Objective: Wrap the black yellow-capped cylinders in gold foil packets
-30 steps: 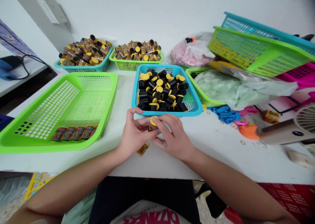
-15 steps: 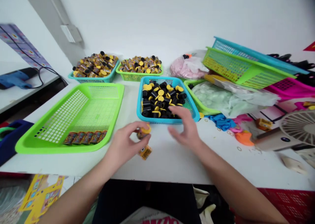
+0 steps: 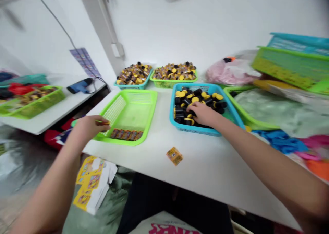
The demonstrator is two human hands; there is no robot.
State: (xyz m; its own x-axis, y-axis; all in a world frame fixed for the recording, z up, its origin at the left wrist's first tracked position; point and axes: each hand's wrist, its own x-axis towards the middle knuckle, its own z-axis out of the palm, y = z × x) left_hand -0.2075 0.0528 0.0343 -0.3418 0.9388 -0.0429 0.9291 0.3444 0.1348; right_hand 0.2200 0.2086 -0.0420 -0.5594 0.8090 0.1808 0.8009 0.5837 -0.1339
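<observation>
My left hand is closed over the left rim of the big green basket, pinching a small canister with a yellow cap; fingers hide most of it. A row of several labelled canisters lies along the basket's near side. My right hand reaches into the blue basket, fingers curled on a black canister in the pile. Black canisters with yellow caps fill much of that basket. On the white table between the baskets lies a small orange-yellow printed sticker.
Two baskets heaped with labelled canisters stand at the wall. Stacked baskets, plastic bags and blue balloon-like pieces crowd the right. A heat gun lies on the left table, and printed sheets sit below the table edge.
My left hand has carried the canister leftward to the green basket. My right hand has reached down into the blue basket. The view has turned left.
</observation>
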